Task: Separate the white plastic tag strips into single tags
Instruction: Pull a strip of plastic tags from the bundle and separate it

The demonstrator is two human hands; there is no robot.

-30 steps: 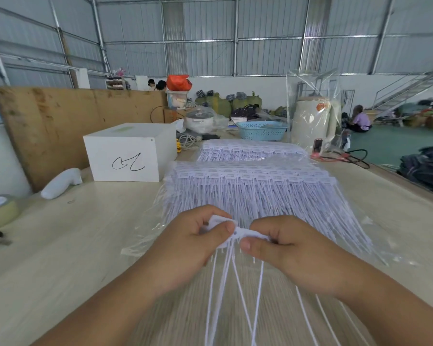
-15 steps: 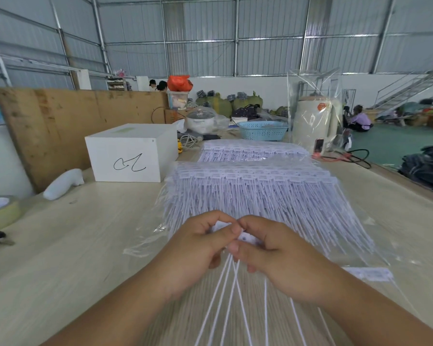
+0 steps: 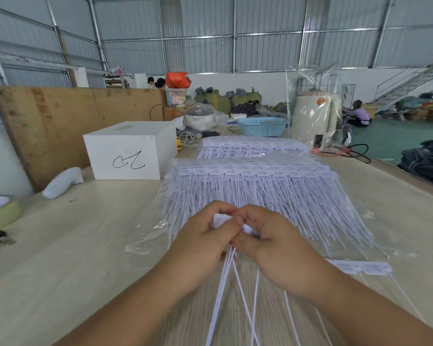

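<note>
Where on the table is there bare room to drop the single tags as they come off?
Bare pale wooden tabletop lies left of the hands, bordered by the white cardboard box, yellowish tape roll and clear plastic sheet. The middle is crowded with stacked white tag strips; loose tags lie right of the right hand.

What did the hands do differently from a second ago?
The left hand and right hand came together: a second ago their thumbs sat apart on the small tag strip, now they touch over it, both pinching. A loose strip now lies on the table to the right, where none showed before. The big tag pile and the white box stayed put.
</note>
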